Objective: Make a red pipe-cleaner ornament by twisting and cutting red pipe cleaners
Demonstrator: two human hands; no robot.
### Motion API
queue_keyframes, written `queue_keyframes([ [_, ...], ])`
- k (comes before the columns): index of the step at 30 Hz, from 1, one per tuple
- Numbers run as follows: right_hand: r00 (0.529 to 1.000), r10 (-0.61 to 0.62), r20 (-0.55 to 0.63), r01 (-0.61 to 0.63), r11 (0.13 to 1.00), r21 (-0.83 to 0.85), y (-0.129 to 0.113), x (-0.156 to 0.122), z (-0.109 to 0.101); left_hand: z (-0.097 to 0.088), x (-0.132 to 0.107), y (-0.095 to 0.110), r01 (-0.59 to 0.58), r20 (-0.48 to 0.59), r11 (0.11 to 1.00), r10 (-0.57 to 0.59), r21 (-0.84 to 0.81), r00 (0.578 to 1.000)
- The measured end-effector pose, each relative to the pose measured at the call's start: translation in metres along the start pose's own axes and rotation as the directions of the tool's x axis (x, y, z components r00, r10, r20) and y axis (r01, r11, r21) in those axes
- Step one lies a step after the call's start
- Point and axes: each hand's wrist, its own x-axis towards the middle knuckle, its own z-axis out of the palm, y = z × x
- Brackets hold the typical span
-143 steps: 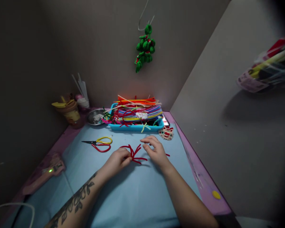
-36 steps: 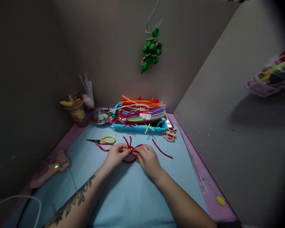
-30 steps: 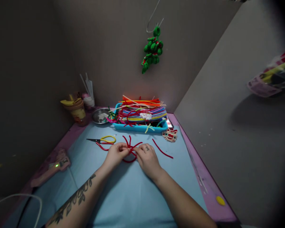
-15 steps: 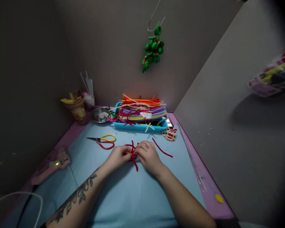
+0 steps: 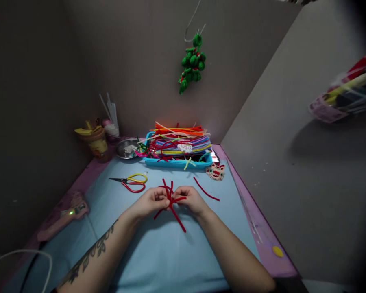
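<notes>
Red craft stems (image 5: 171, 200) sit gathered in a bundle at the centre of the frame, ends fanning out in several directions, one long end pointing toward the lower right. The left hand (image 5: 150, 202) pinches the bundle near the point where the stems cross; the right hand (image 5: 193, 200) has thumb and fingers closed at its right side, apparently on the stems too, though the fingertips are partly hidden behind a red end.

That crossing point looks like the weak spot. If the left pinch slackens, the stems could slide past each other and the fan could lose its spread. A pull from the right on one stem alone might drag its neighbours or kink it in the wrong place, since such stems probably hold any bend. Just beyond the right hand, the loose red stem (image 5: 205, 191) lies on the blue sheet (image 5: 171, 260), close enough that a sideways sweep could push it away. The scissors (image 5: 126, 180), upper left of the bundle, are well clear of the fingertips.

Compared with half a second ago, the ends are spread wider and the right fingers cover less of the middle. In the earliest frame the right hand was apart from the bundle, fingers spread. The scissors still lie on the sheet.
</notes>
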Motion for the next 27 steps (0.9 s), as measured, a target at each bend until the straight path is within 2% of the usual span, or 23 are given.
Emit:
queue_keyframes([
  [5,0.995,0.085,-0.048,-0.072,0.972,0.224,0.004,0.001,0.014,0.003,0.004,-0.008,-0.032,-0.093,0.988,0.018,-0.15,0.995],
  [9,0.987,0.144,-0.066,-0.12,0.953,0.279,0.005,0.002,0.017,0.004,0.005,-0.012,-0.056,-0.141,0.977,0.026,-0.208,0.99],
  [23,0.984,0.086,-0.153,-0.048,0.97,0.237,0.009,0.01,0.018,0.008,0.006,-0.009,-0.099,-0.241,0.975,0.05,-0.197,0.969],
  [25,0.98,0.08,-0.183,-0.041,0.977,0.209,0.009,0.009,0.018,0.008,0.007,-0.008,-0.11,-0.284,0.978,0.056,-0.178,0.957],
  [27,0.975,0.067,-0.21,-0.033,0.986,0.165,0.009,0.007,0.019,0.005,0.009,-0.007,-0.141,-0.365,0.976,0.072,-0.165,0.928],
])
